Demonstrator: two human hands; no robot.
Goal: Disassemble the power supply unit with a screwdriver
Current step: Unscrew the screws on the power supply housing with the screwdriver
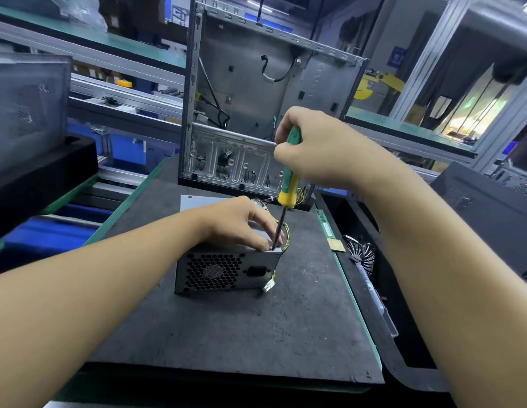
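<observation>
The right hand [315, 148] fists the screwdriver [290, 172] handle, its tip on the top edge of the PSU [224, 272], which sits mid-table [226, 334], at 6 o'clock from the case [256, 113]. The left hand [241, 222] rests on the PSU's top, fingertips bunched by the tip; whether they pinch anything is unclear. The cover is on, so disassembly seems barely begun.

Single head-worn wide-angle view: camera looks forward and steeply down from above the person's own forearms onto the dark surface [226, 334], close in, arms filling both lower corners, power supply unit [215, 272] just below frame centre, open computer case [250, 83] upright behind it.
</observation>
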